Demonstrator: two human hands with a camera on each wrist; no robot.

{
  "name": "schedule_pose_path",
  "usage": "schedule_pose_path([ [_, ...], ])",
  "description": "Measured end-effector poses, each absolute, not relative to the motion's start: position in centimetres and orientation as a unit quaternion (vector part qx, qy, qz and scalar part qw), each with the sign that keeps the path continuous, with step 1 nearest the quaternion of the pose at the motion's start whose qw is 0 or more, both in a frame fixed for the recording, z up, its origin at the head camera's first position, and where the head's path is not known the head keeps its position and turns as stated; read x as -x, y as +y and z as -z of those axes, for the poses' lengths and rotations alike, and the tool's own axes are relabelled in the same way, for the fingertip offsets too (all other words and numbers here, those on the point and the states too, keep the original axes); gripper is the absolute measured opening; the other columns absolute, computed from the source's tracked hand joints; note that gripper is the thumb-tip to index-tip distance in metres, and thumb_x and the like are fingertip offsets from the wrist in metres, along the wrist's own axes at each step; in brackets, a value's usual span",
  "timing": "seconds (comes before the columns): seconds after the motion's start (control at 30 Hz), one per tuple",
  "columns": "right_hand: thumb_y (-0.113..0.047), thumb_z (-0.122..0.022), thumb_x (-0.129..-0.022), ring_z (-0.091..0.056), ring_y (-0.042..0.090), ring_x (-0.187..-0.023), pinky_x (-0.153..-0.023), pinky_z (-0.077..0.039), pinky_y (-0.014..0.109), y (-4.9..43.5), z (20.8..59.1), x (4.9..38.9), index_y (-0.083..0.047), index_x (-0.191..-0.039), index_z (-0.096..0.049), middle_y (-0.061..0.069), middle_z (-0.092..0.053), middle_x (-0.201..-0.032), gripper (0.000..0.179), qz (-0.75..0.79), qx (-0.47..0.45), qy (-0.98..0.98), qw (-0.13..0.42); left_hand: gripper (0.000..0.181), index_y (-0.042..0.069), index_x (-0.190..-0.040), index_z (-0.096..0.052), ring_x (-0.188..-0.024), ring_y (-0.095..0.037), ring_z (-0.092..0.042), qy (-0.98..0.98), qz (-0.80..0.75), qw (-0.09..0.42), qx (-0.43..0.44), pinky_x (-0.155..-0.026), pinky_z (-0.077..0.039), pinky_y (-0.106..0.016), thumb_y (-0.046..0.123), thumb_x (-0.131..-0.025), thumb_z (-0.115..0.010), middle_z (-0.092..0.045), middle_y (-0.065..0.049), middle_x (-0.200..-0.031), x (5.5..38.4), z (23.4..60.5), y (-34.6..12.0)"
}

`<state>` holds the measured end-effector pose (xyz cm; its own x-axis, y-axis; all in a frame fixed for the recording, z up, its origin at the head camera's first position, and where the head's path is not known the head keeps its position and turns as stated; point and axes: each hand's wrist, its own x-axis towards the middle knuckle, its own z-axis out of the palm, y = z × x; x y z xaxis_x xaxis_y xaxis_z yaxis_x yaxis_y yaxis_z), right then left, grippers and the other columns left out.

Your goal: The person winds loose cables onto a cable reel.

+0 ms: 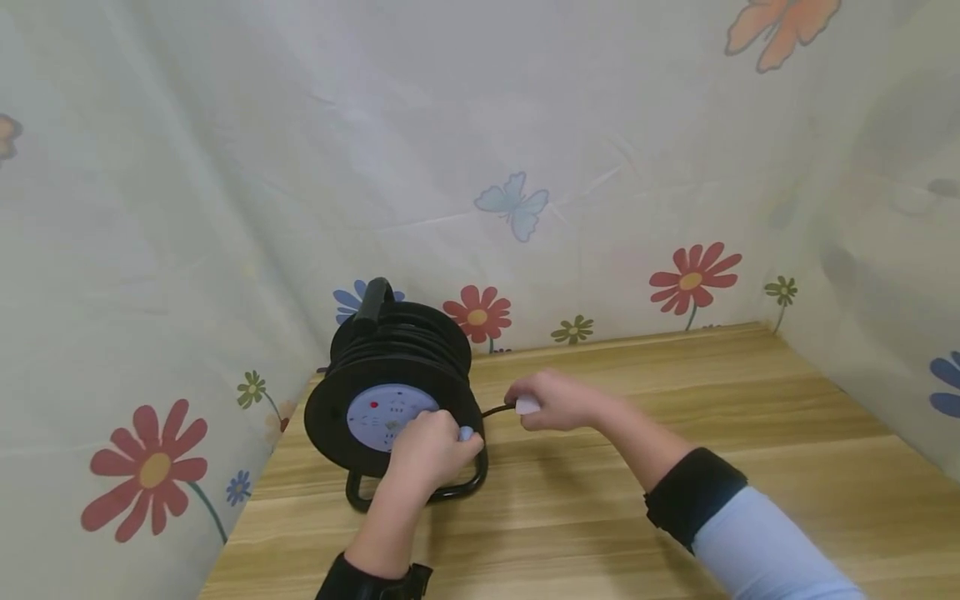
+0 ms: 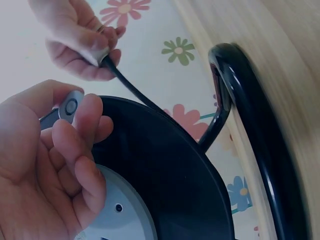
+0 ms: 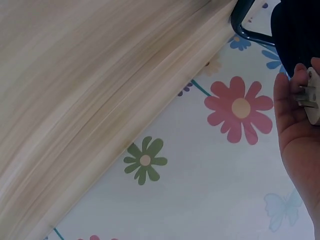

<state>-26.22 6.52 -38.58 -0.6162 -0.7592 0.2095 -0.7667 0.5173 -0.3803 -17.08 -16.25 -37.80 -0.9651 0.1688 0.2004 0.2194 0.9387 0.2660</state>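
A black cable reel point(image 1: 324, 423) stands on the wooden table, with black cable point(image 1: 405, 340) wound on its drum and a pale round socket panel point(image 1: 366, 421) facing the person. My left hand point(image 1: 429, 450) pinches a small light-coloured knob point(image 2: 71, 105) at the reel's front, between thumb and index finger. To the right of the reel, my right hand point(image 1: 562, 403) grips a white plug point(image 1: 527, 405). Metal prongs show on the plug point(image 3: 312, 95) in the right wrist view. A short stretch of cable point(image 2: 131, 88) runs from the plug to the drum.
The reel has a black carrying handle point(image 1: 369, 308) on top and a black tubular stand point(image 1: 459, 490) below. The wooden table point(image 1: 675, 400) extends to the right. A pale curtain point(image 1: 420, 108) printed with flowers and butterflies hangs behind and along both sides.
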Motion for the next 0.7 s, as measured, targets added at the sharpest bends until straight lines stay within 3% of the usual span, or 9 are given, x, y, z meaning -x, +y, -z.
schedule_pose_path([
  [0.13,-0.020,-0.068,-0.082,-0.056,0.007,-0.074,-0.064,-0.049,0.027,5.5,38.5,26.2,-0.011,-0.109,-0.067,-0.008,-0.065,-0.094,0.029,-0.241,-0.444,-0.863,0.014,0.044,0.016,-0.048,-0.045,-0.037,-0.012,-0.044,-0.984,0.139,0.053,0.095,-0.037,-0.033,-0.028,0.039,-0.083,-0.060,-0.042,0.006,-0.040,17.1,38.1,-16.7],
  [0.23,-0.023,-0.068,-0.084,-0.056,0.007,-0.075,-0.065,-0.049,0.028,4.8,38.5,26.1,-0.012,-0.107,-0.068,-0.009,-0.065,-0.093,0.025,-0.239,-0.454,-0.858,0.012,0.042,0.016,-0.049,-0.051,-0.039,-0.013,-0.049,-0.987,0.127,0.037,0.092,-0.039,-0.038,-0.030,0.039,-0.083,-0.060,-0.048,0.006,-0.041,17.1,38.5,-17.1],
  [0.47,-0.023,-0.068,-0.083,-0.055,0.007,-0.072,-0.064,-0.047,0.027,2.9,39.1,26.3,-0.016,-0.101,-0.069,-0.011,-0.064,-0.089,0.020,-0.226,-0.470,-0.853,0.014,0.041,0.018,-0.052,-0.053,-0.039,-0.012,-0.049,-0.991,0.096,0.026,0.090,-0.041,-0.040,-0.033,0.044,-0.084,-0.060,-0.048,0.007,-0.040,17.1,39.6,-18.3],
  [0.7,-0.019,-0.071,-0.081,-0.054,0.005,-0.065,-0.061,-0.048,0.023,1.2,40.1,27.0,-0.016,-0.091,-0.067,-0.013,-0.061,-0.076,0.012,-0.240,-0.479,-0.845,0.009,0.034,0.019,-0.052,-0.054,-0.038,-0.012,-0.048,-0.993,0.083,0.020,0.084,-0.040,-0.040,-0.033,0.038,-0.079,-0.061,-0.047,0.008,-0.038,17.0,40.1,-19.4],
])
